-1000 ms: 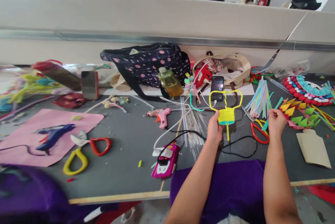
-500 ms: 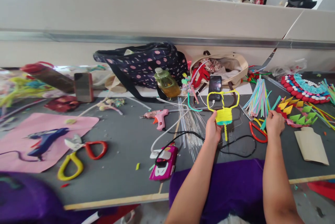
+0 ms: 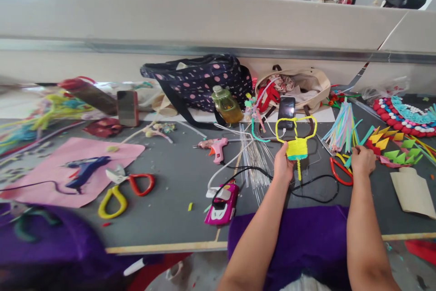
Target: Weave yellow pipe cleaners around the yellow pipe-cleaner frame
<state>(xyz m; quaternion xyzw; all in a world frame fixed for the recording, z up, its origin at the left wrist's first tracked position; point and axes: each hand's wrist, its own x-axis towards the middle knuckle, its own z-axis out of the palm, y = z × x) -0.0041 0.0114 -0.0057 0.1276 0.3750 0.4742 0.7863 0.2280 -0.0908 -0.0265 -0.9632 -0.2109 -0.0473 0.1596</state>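
My left hand (image 3: pixel 284 166) is closed on a yellow pipe-cleaner figure (image 3: pixel 297 149). The figure has two open wing-like loops on top, a tightly wound yellow body with a teal band at its lower edge, and a short twisted stem below. To the right, my right hand (image 3: pixel 364 160) is closed, fingers pinched round a teal pipe cleaner (image 3: pixel 366 135) whose ends stick out above and below. Close to that hand lie red-and-yellow handled scissors (image 3: pixel 341 174) and a bundle of pastel pipe cleaners (image 3: pixel 342 130).
Wire cutters (image 3: pixel 126 191), a blue glue gun (image 3: pixel 87 172) and a pink glue gun (image 3: pixel 216 148) lie to the left. A magenta device (image 3: pixel 223 204) with a black cable sits before thin clear sticks. Behind stand a bottle (image 3: pixel 226 106), a phone (image 3: pixel 286 108) and two bags.
The camera view has turned slightly left, so everything appears shifted right. Both hands keep their hold and stay in nearly the same place over the table.
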